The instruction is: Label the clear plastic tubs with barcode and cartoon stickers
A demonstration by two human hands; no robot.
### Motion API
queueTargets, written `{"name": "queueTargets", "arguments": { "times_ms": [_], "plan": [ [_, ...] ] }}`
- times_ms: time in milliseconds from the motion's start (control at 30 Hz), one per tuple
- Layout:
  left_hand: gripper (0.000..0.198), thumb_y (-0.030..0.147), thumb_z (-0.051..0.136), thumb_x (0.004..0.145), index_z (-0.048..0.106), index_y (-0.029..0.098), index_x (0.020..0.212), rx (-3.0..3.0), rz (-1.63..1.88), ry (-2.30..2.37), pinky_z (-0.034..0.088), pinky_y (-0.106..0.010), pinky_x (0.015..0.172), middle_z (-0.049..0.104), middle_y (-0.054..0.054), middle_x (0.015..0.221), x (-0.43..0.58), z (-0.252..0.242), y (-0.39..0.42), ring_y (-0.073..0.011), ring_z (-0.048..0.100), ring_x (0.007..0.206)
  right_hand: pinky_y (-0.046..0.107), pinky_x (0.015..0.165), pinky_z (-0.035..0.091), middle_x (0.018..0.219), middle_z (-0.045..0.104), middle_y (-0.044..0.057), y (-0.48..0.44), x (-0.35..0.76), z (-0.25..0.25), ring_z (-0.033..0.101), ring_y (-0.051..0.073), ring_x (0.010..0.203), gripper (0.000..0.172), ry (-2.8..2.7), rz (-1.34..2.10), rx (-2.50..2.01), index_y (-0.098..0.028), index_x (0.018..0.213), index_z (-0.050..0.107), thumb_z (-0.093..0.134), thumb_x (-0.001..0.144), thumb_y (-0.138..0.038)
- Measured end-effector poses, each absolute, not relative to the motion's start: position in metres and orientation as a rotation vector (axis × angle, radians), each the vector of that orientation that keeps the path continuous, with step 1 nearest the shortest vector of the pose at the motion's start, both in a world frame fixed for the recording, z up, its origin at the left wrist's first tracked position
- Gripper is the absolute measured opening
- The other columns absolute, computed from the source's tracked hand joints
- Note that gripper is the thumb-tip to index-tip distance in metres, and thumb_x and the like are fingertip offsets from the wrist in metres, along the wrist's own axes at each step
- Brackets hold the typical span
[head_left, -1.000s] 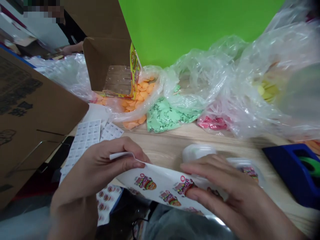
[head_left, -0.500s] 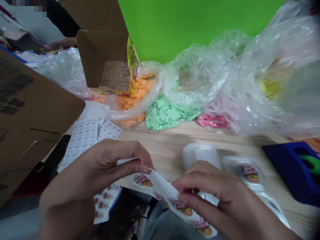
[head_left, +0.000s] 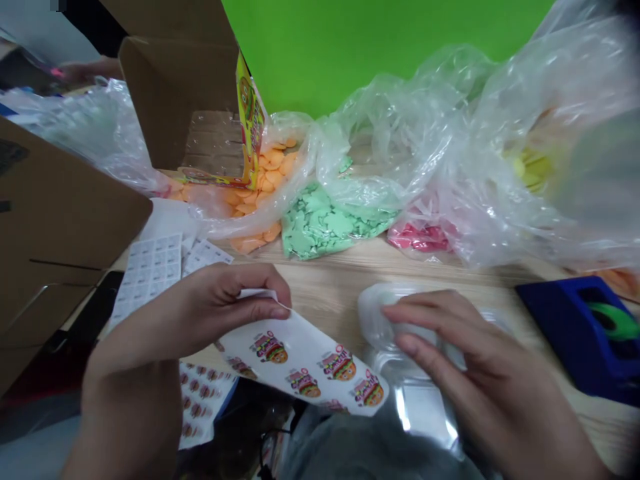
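My left hand (head_left: pixel 245 300) pinches a white sheet of stickers (head_left: pixel 320 367) by its upper edge, thumb against the bent fingers. The sheet, printed with colourful burger cartoons, slopes down to the right above the table's front edge. My right hand (head_left: pixel 450 353) is apart from the sheet, thumb and forefinger stretched out with a gap between them. It hovers over or touches a clear plastic container (head_left: pixel 373 317); which, I cannot tell. No sticker shows on its fingertips. An open clear container (head_left: pixel 425 407) lies below it, partly covered by the hand.
Behind are bags of orange pieces (head_left: pixel 275 173), green pieces (head_left: pixel 320 223) and pink pieces (head_left: pixel 423 237). An open display box (head_left: pixel 185 93) and a brown carton (head_left: pixel 60 220) stand left. A blue tape dispenser (head_left: pixel 565 333) sits right. A co-worker's hand (head_left: pixel 90 70) shows far left.
My right hand has let go of the sticker sheet and moved to the right, over the containers. The sheet now hangs flatter from my left hand, showing more of its printed face.
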State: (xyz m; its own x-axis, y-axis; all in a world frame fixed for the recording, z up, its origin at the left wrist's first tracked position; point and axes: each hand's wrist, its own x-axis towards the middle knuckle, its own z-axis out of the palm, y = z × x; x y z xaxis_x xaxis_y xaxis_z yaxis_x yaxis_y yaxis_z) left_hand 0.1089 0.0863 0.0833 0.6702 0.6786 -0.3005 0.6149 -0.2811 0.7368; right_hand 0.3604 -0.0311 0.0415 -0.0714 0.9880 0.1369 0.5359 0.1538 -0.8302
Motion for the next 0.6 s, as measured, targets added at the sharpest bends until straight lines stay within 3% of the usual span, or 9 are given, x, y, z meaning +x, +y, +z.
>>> {"name": "queueTargets", "arguments": {
  "times_ms": [67, 200, 267, 367, 433, 533, 600],
  "plan": [
    [0.014, 0.029, 0.057, 0.081, 0.065, 0.021, 0.073, 2.001, 0.081, 0.970, 0.043, -0.015, 0.049, 0.063, 0.001, 0.061, 0.115, 0.085, 0.087, -0.0128, 0.058, 0.054, 0.030, 0.083, 0.043, 0.103, 0.063, 0.001, -0.024, 0.352, 0.041, 0.055, 0.017, 0.098, 0.021, -1.866, 0.840, -1.374, -0.027, 0.106, 0.058, 0.057, 0.085, -0.023],
    [0.011, 0.026, 0.057, 0.081, 0.065, 0.022, 0.075, 2.027, 0.069, 0.951, 0.043, -0.015, 0.051, 0.063, 0.002, 0.061, 0.120, 0.088, 0.086, -0.0126, 0.058, 0.055, 0.030, 0.072, 0.041, 0.079, 0.066, -0.002, -0.015, 0.335, 0.047, 0.056, 0.014, 0.077, 0.004, -1.924, 0.905, -1.298, -0.022, 0.083, 0.064, 0.061, 0.083, -0.020],
    [0.011, 0.025, 0.057, 0.080, 0.065, 0.022, 0.074, 2.028, 0.054, 0.947, 0.043, -0.014, 0.049, 0.062, 0.002, 0.061, 0.118, 0.088, 0.087, -0.0122, 0.058, 0.054, 0.030, 0.070, 0.038, 0.070, 0.063, -0.003, -0.016, 0.334, 0.052, 0.054, 0.014, 0.070, 0.008, -1.959, 0.880, -1.275, -0.021, 0.078, 0.063, 0.059, 0.083, -0.018],
    [0.013, 0.027, 0.056, 0.080, 0.064, 0.021, 0.073, 2.028, 0.077, 0.975, 0.040, -0.014, 0.045, 0.059, 0.003, 0.059, 0.112, 0.088, 0.093, -0.0113, 0.054, 0.051, 0.030, 0.071, 0.039, 0.072, 0.064, -0.003, -0.023, 0.344, 0.055, 0.054, 0.013, 0.069, 0.009, -1.992, 0.924, -1.123, -0.022, 0.082, 0.062, 0.058, 0.082, -0.014],
    [0.015, 0.030, 0.053, 0.082, 0.062, 0.020, 0.075, 2.033, 0.014, 1.009, 0.039, -0.014, 0.044, 0.057, 0.003, 0.061, 0.108, 0.086, 0.098, -0.0108, 0.052, 0.052, 0.027, 0.070, 0.042, 0.076, 0.064, -0.003, -0.028, 0.357, 0.050, 0.056, 0.013, 0.070, 0.009, -1.826, 0.967, -1.096, -0.025, 0.084, 0.060, 0.058, 0.083, -0.017],
    [0.020, 0.028, 0.044, 0.088, 0.058, 0.019, 0.078, 2.024, -0.296, 0.918, 0.040, -0.014, 0.049, 0.056, 0.004, 0.065, 0.109, 0.080, 0.103, -0.0102, 0.052, 0.057, 0.023, 0.063, 0.044, 0.078, 0.063, -0.002, -0.029, 0.381, 0.033, 0.058, 0.013, 0.071, 0.002, -1.329, 1.016, -1.427, -0.027, 0.082, 0.059, 0.058, 0.084, -0.028],
    [0.022, 0.024, 0.041, 0.090, 0.056, 0.019, 0.075, 2.023, -0.395, 0.760, 0.040, -0.015, 0.051, 0.055, 0.004, 0.064, 0.118, 0.074, 0.098, -0.0093, 0.051, 0.056, 0.022, 0.061, 0.043, 0.077, 0.062, -0.002, -0.027, 0.393, 0.020, 0.056, 0.013, 0.070, 0.011, -1.095, 1.143, -1.634, -0.024, 0.080, 0.060, 0.060, 0.081, -0.035]
  ]
}}
